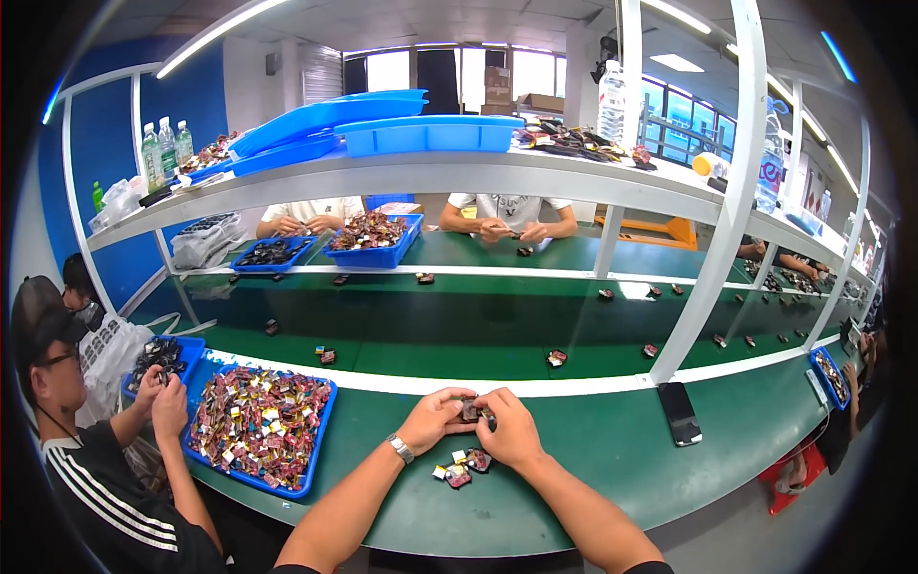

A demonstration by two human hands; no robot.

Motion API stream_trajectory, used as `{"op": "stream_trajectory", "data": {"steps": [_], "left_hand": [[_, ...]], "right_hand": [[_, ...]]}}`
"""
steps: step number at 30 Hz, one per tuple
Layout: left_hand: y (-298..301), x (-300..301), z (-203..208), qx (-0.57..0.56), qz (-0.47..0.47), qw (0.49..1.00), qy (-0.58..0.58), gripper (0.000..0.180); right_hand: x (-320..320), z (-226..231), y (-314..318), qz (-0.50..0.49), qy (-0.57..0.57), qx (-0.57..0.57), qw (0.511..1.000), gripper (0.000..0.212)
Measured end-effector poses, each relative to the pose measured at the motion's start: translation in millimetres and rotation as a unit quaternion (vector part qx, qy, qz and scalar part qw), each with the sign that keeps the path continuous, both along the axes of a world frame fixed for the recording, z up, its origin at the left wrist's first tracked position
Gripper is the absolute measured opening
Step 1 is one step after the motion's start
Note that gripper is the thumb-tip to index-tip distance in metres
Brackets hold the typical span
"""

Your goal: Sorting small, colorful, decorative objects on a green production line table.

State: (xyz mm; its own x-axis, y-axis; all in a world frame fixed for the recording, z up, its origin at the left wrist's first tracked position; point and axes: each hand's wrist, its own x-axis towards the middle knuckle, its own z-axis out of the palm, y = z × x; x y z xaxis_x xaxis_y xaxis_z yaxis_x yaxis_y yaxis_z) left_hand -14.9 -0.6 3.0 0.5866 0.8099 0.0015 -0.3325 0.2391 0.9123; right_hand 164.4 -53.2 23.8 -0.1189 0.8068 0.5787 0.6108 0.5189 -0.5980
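Note:
My left hand (432, 426) and my right hand (511, 435) meet over the green bench. Between their fingertips they both grip a small dark electronic part (469, 411), partly covered by the fingers. Just below, close to my wrists, lies a small group of circuit-board parts (461, 471) in dark red and black, with white and yellow bits. To the left of my left arm, a blue tray (330, 402) is heaped with many similar parts (253, 430).
A phone (679, 414) lies on the bench to my right. Behind a pale rail, a green conveyor belt (449, 325) carries scattered parts. A white post (712, 201) supports a shelf with blue trays (430, 136). A co-worker (105, 478) sits at left; others work across.

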Motion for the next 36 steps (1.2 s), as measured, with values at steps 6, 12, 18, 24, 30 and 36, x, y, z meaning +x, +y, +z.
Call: {"op": "stream_trajectory", "data": {"steps": [6,12,18,24,30,36], "left_hand": [[-2,6,2,-0.016,-0.001,1.0,0.004,0.03],[-4,5,4,-0.009,-0.006,1.0,0.019,0.03],[-8,10,10,0.017,0.004,0.998,0.057,0.031],[-3,1,6,0.015,-0.047,0.999,0.012,0.036],[-2,2,2,0.044,-0.062,0.996,0.037,0.042],[-4,4,2,0.036,-0.051,0.997,0.045,0.036]], "right_hand": [[7,2,0,-0.002,-0.046,0.049,0.998,0.025],[22,7,9,0.065,-0.114,0.067,0.989,0.019],[23,2,12,0.068,-0.12,0.058,0.989,0.014],[18,1,10,0.054,-0.069,0.05,0.995,0.009],[17,2,7,0.051,-0.033,-0.004,0.998,0.007],[23,-1,8,0.083,-0.024,-0.01,0.996,0.008]]}}
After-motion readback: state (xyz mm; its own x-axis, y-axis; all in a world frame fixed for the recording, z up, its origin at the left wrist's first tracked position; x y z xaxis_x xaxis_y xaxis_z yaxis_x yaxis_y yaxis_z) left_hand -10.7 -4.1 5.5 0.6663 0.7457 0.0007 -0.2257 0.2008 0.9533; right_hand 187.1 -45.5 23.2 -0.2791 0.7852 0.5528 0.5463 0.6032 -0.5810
